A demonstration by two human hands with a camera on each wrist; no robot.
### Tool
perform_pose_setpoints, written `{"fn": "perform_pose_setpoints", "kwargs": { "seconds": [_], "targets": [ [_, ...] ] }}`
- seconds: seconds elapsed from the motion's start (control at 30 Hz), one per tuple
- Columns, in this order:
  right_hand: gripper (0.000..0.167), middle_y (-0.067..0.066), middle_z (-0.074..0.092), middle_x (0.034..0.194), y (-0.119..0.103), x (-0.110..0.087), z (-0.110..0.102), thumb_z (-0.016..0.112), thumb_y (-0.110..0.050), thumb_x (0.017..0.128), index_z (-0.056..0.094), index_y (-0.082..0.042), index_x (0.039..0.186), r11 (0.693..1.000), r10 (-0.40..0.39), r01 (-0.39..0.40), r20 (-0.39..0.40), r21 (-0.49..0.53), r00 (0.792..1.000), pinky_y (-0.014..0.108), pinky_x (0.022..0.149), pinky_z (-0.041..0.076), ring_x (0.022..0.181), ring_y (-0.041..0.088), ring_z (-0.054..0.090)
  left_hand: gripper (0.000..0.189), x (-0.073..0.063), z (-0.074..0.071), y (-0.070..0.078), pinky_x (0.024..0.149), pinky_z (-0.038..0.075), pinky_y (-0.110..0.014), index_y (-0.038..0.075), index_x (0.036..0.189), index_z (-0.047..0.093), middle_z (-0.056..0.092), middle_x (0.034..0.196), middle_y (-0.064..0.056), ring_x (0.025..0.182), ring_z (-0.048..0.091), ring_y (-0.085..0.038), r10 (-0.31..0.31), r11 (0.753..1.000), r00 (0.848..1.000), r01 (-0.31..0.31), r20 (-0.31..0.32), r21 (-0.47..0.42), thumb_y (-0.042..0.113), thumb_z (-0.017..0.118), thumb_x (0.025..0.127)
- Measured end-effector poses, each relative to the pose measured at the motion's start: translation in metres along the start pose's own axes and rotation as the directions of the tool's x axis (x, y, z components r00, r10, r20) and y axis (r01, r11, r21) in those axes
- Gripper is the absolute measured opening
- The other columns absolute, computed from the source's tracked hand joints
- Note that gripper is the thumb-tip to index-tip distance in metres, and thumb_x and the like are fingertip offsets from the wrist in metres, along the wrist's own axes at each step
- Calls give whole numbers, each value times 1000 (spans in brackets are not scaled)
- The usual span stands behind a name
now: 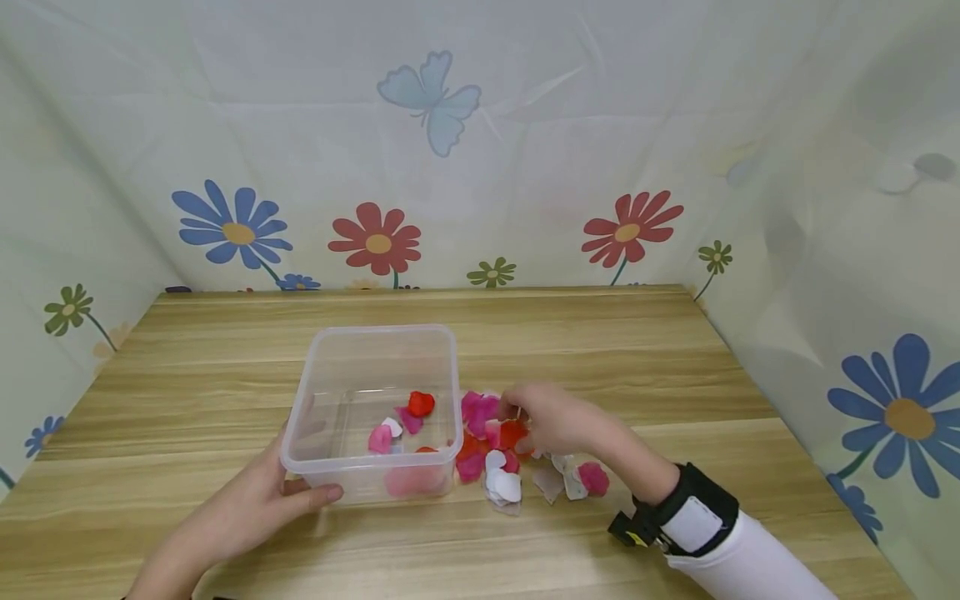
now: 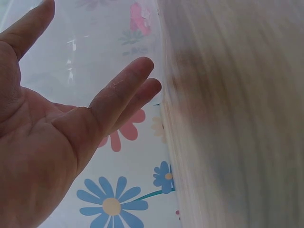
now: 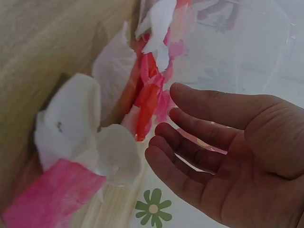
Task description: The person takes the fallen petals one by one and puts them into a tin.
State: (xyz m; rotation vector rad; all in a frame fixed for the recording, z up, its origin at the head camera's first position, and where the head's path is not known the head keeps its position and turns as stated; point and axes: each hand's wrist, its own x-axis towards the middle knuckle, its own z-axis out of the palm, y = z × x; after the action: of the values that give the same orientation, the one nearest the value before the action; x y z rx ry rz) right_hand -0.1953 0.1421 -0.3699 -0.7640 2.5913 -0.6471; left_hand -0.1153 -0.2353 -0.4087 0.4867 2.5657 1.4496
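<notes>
A clear plastic box (image 1: pixel 365 333) sits on the wooden table, with a few red, pink and white petals (image 1: pixel 421 404) inside. At its left front corner is my left hand (image 1: pixel 255 492), thumb along the front wall and fingers by the left side. In the left wrist view the thumb and fingers of the left hand (image 2: pixel 52 137) are spread and fairly straight. Right of the box lies a loose pile of red, pink and white petals (image 1: pixel 480 408). My right hand (image 1: pixel 555 421) hovers at the pile, its loosely bent fingers (image 3: pixel 190 152) apart from the thumb, with no petal between them.
White petals (image 3: pixel 118 152) and a pink petal (image 1: pixel 593 479) lie on the near right side of the pile. The wooden table (image 1: pixel 600 333) ends at a flower-printed curtain (image 1: pixel 525 167), which also hangs at both sides.
</notes>
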Motion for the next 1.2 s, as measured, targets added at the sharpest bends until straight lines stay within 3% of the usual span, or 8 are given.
{"fn": "perform_pose_setpoints", "kwargs": {
  "seconds": [0.23, 0.47, 0.73, 1.2],
  "targets": [
    [37, 2, 61, 98, 5, -1, 7, 86, 1, 78, 68, -4, 110, 999, 10, -9, 31, -34, 999, 39, 83, 53, 91, 21, 54, 111, -1, 0, 1, 94, 51, -63, 44, 163, 4, 32, 159, -17, 127, 50, -43, 28, 1000, 1000, -28, 4, -2, 28, 84, 88],
    [32, -1, 62, 93, 11, 2, 15, 86, 2, 78, 68, -7, 104, 996, -43, 44, 5, -82, 999, 35, 79, 54, 88, 19, 55, 112, 0, 0, 1, 94, 51, -62, 46, 163, 4, 31, 159, -15, 129, 49, -44, -4, 1000, 1000, 4, 3, 0, 30, 85, 88],
    [23, 1, 61, 83, 11, 1, 14, 82, 6, 81, 67, -8, 92, 996, -86, 85, -28, -24, 996, 31, 69, 53, 79, 21, 56, 113, -1, -1, 1, 95, 50, -63, 45, 163, 2, 30, 160, -16, 129, 48, -44, 2, 1000, 1000, -2, 1, -2, 29, 85, 88],
    [18, 0, 65, 83, 10, -5, 7, 80, 4, 86, 73, -13, 87, 997, -72, 74, -82, 28, 994, 31, 69, 54, 78, 19, 55, 112, -1, 0, 2, 92, 54, -57, 45, 163, 4, 32, 159, -15, 126, 52, -42, -5, 1000, 1000, 5, 4, 3, 30, 85, 87]
  ]
}}
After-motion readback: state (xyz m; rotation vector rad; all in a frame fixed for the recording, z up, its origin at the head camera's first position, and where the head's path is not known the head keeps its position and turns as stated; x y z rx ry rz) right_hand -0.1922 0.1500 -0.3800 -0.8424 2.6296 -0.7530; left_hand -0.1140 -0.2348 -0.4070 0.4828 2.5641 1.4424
